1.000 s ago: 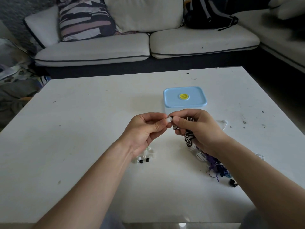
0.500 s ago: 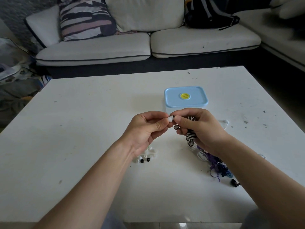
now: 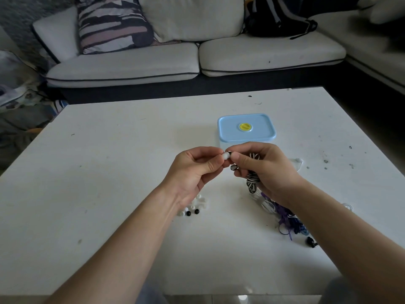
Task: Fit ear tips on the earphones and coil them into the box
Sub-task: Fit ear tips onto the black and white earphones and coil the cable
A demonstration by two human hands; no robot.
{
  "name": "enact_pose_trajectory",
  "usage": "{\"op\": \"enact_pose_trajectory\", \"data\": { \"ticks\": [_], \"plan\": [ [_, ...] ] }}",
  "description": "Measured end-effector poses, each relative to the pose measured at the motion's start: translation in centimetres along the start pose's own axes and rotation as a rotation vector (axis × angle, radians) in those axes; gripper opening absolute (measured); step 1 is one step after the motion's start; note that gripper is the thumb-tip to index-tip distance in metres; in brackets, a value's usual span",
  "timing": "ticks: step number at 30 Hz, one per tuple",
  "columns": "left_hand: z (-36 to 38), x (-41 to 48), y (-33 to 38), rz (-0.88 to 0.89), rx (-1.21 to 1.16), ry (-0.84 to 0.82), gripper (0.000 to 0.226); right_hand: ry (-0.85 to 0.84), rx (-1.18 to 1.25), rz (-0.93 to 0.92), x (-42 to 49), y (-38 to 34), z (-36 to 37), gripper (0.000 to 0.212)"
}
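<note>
My left hand pinches a small white ear tip between thumb and forefinger. It touches the earbud end held by my right hand, which grips the black-and-white striped earphones as a bundled coil hanging below the fist. A second earbud dangles under my right thumb. The box, with a light blue lid and yellow centre knob, sits shut just behind both hands. Loose white and black ear tips lie on the table under my left wrist.
A tangle of white, purple and blue cables lies under my right forearm, with a black earbud near it. The white table has specks at the right. A sofa with a striped cushion and dark bag stands behind.
Both hands stayed pressed together at the ear tip and earbud; only tiny finger shifts show. The camera view drifted slightly.
</note>
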State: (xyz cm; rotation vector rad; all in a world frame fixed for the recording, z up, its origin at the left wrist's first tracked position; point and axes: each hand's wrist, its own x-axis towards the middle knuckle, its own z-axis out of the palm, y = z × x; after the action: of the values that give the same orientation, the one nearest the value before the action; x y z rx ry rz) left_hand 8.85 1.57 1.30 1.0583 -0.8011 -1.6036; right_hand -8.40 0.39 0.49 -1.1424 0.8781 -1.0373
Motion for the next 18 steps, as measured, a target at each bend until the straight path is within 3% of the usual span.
{"op": "enact_pose_trajectory", "data": {
  "ticks": [6, 15, 18],
  "plan": [
    [0.07, -0.09, 0.1, -0.002, -0.022, -0.041, 0.015, -0.05, 0.089, 0.056, 0.02, -0.17, -0.14, 0.011],
    [-0.03, 0.25, -0.27, 0.008, 0.002, 0.003, 0.011, 0.01, -0.108, -0.083, 0.16, 0.14, -0.32, 0.006],
    [0.01, 0.23, -0.22, 0.004, -0.012, -0.012, 0.012, -0.003, -0.037, -0.033, 0.19, 0.17, -0.36, 0.008]
  ]
}}
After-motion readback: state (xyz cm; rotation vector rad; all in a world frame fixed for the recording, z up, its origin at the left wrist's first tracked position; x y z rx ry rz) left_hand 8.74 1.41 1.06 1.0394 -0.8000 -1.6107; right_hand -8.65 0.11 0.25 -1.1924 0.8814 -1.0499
